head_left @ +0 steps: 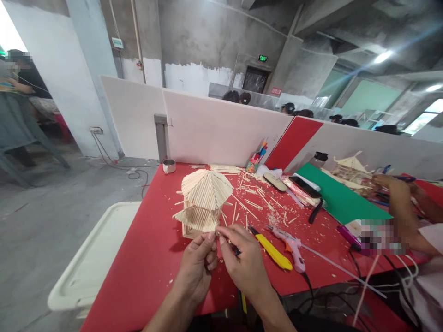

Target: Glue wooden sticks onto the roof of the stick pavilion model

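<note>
A small pavilion-like model (206, 189) made of pale wooden sticks stands on the red table, with a pointed upper roof and a lower roof edge. My left hand (200, 258) is closed in a pinch at the model's front right corner. Beside it, my right hand (244, 253) also pinches at that corner, its fingertips almost meeting the left ones. Whatever lies between the fingertips is too small to make out. To the right of my right hand lie a yellow utility knife (275, 251) and a pink hot glue gun (292, 249).
Loose sticks (254, 204) and scraps cover the red table (138, 263) behind and right of the model. A metal cup (169, 166) and a pen holder (254, 161) stand at the back. A green board (342, 193) lies right, near another person's arm (401, 207). A white stool (100, 249) stands left.
</note>
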{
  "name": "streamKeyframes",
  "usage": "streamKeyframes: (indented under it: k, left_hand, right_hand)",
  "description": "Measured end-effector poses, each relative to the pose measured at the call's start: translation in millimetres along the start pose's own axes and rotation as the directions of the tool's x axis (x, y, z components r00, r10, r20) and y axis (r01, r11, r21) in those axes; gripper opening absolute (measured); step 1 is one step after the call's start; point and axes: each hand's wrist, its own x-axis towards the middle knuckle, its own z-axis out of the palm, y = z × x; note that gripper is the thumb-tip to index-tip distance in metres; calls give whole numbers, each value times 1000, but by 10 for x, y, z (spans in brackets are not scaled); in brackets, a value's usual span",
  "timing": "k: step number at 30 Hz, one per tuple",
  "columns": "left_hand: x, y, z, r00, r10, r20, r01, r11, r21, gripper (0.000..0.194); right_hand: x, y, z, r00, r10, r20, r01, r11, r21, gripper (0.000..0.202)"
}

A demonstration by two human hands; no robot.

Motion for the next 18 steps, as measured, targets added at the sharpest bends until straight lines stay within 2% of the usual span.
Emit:
streamKeyframes:
  k: [7, 9, 11, 13, 14, 15, 16, 18]
  left_hand:
    - [-62, 18, -1, 999, 0, -32, 1, 999, 41, 40]
    - [-89, 20, -16, 1000, 7, -29, -5, 998, 57, 41]
    - [-108, 22, -35, 1000, 11, -25, -9, 997, 75, 41]
    - [-117, 24, -52, 1000, 7, -22, -5, 996, 86, 40]
    - [-119, 24, -57, 1000, 4, -22, -2, 996, 87, 40]
    - [-121, 23, -60, 1000, 2, -21, 0, 996, 84, 40]
    - [-123, 22, -61, 1000, 0, -18, 2, 997, 80, 40]
    - [-132, 17, -57, 1000, -6, -11, 7, 998, 67, 40]
  right_hand:
    - [-89, 38, -59, 999, -7, -46, 5, 999, -45, 32]
    - [-180, 172, -118, 997, 19, -78, -26, 995, -95, 32]
    - [-300, 401, -232, 986, 96, -138, -121, 974, -190, 30]
    - [-429, 696, -410, 929, 214, -302, -323, 868, -377, 34]
    - [-489, 854, -515, 868, 332, -369, -480, 752, -452, 36]
    - [-540, 1010, -623, 788, 470, -398, -616, 614, -494, 39]
    - [-580, 1160, -725, 728, 538, -425, -685, 539, -491, 43]
    - [-624, 1429, -888, 648, 625, -436, -756, 458, -467, 49]
